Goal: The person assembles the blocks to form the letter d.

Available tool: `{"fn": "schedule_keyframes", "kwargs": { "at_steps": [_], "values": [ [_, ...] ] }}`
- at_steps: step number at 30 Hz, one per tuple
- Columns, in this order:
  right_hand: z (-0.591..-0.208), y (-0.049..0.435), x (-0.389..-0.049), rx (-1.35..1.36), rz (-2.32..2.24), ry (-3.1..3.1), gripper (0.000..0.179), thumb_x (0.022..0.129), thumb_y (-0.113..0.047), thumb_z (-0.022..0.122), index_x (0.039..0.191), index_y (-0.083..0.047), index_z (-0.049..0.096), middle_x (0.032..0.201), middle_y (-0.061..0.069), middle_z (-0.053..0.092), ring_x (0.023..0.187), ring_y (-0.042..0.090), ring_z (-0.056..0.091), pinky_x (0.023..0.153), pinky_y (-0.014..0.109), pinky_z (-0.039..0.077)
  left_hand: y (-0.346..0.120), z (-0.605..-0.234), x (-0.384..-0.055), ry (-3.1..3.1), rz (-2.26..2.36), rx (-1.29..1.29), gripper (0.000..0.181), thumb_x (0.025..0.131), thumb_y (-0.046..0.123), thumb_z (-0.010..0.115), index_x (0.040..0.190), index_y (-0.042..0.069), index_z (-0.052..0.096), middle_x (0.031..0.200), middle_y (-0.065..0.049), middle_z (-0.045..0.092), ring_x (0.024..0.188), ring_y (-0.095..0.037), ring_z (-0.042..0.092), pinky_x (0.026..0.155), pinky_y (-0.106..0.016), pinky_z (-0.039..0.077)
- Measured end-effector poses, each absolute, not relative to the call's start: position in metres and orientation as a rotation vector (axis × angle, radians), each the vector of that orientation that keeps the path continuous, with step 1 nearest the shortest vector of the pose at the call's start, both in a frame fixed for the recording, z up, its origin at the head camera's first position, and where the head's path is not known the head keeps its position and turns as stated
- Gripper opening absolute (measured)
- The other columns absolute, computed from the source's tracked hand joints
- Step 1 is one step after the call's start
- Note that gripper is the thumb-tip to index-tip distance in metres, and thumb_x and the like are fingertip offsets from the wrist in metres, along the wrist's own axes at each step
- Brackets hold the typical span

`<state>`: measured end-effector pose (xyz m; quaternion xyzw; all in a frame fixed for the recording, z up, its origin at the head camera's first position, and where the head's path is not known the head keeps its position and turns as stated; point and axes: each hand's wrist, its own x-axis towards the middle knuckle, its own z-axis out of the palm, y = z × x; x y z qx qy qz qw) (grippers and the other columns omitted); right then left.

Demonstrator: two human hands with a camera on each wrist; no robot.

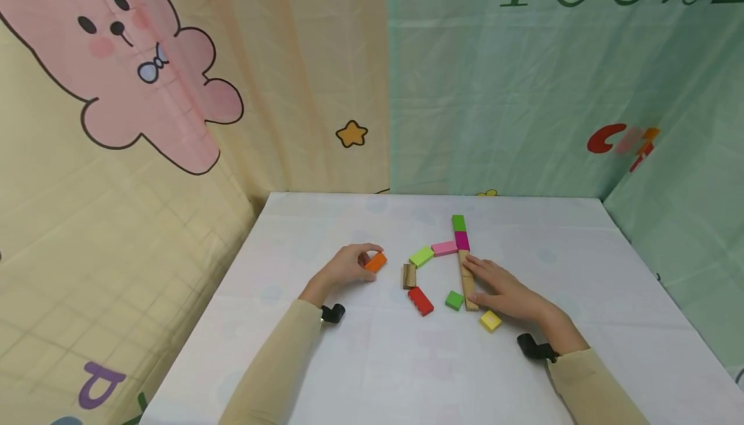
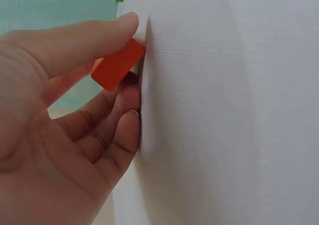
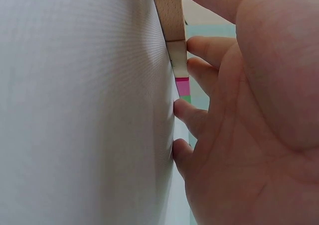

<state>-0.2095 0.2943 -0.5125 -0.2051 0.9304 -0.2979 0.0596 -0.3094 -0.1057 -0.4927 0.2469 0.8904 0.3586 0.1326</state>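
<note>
Printed cloth (image 1: pixel 325 63), cream to the left and green to the right, hangs behind the far edge of the white surface (image 1: pixel 378 373) and down its sides. On the surface, a person's left hand (image 1: pixel 347 265) reaches in left of the middle, its grip closed on an orange block (image 1: pixel 376 262) between thumb and fingers; whether the block touches the surface I cannot tell. The right hand (image 1: pixel 504 290) comes in from the right edge, its grip relaxed, fingers extended, with fingertips against a row of plain wooden blocks (image 1: pixel 470 301). Each wrist carries a black camera (image 1: pixel 536 347).

The wooden row stands slightly right of the middle and runs toward the far edge, continued by a magenta block (image 1: pixel 462 240) and, nearest that edge, a green block (image 1: pixel 458 223). Left of it, a red block (image 1: pixel 421 301) lies slanted on the side toward the near edge, just beside a brown block (image 1: pixel 409 276). A pink block (image 1: pixel 444 248) meets the row, and a lime block (image 1: pixel 422 257) adjoins its left end, curving toward the brown one. Smallest are a yellow block (image 1: pixel 491 321), near the right thumb, and a green cube (image 1: pixel 454 300), just left of the row.
</note>
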Motion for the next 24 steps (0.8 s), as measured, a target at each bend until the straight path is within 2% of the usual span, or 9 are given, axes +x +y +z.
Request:
{"fn": "schedule_keyframes", "kwargs": {
  "at_steps": [4, 9, 16, 24],
  "values": [
    [-0.512, 0.294, -0.210, -0.610, -0.905, 2.804, 0.083, 0.095, -0.049, 0.066, 0.160, -0.016, 0.028, 0.166, 0.008, 0.020, 0.149, 0.045, 0.014, 0.109, 0.073, 0.018, -0.102, -0.492, -0.308, 2.622, 0.979, 0.658, 0.063, 0.081, 0.013, 0.085, 0.138, 0.024, 0.061, 0.100, -0.001, 0.060, 0.089, -0.021, 0.055, 0.074, -0.033, 0.048],
    [-0.510, 0.293, -0.209, -0.605, -0.907, 2.798, 0.083, 0.094, -0.050, 0.066, 0.161, -0.017, 0.028, 0.166, 0.008, 0.021, 0.149, 0.044, 0.015, 0.109, 0.073, 0.019, -0.100, -0.491, -0.307, 2.661, 0.963, 0.648, 0.060, 0.081, 0.009, 0.083, 0.136, 0.022, 0.062, 0.098, -0.002, 0.060, 0.087, -0.020, 0.055, 0.073, -0.034, 0.047],
    [-0.512, 0.294, -0.209, -0.620, -0.905, 2.801, 0.083, 0.095, -0.050, 0.066, 0.160, -0.015, 0.028, 0.166, 0.009, 0.020, 0.149, 0.045, 0.014, 0.110, 0.072, 0.018, -0.099, -0.494, -0.303, 2.768, 1.063, 0.611, 0.039, 0.085, 0.005, 0.075, 0.122, 0.016, 0.070, 0.096, -0.004, 0.065, 0.075, -0.019, 0.060, 0.066, -0.032, 0.052],
    [-0.512, 0.295, -0.212, -0.636, -0.897, 2.798, 0.084, 0.095, -0.051, 0.064, 0.160, -0.014, 0.027, 0.166, 0.010, 0.020, 0.149, 0.046, 0.013, 0.110, 0.072, 0.018, -0.095, -0.489, -0.297, 2.883, 1.001, 0.558, 0.039, 0.084, 0.005, 0.076, 0.123, 0.009, 0.070, 0.105, -0.006, 0.066, 0.090, -0.021, 0.057, 0.080, -0.037, 0.050]
  ]
}}
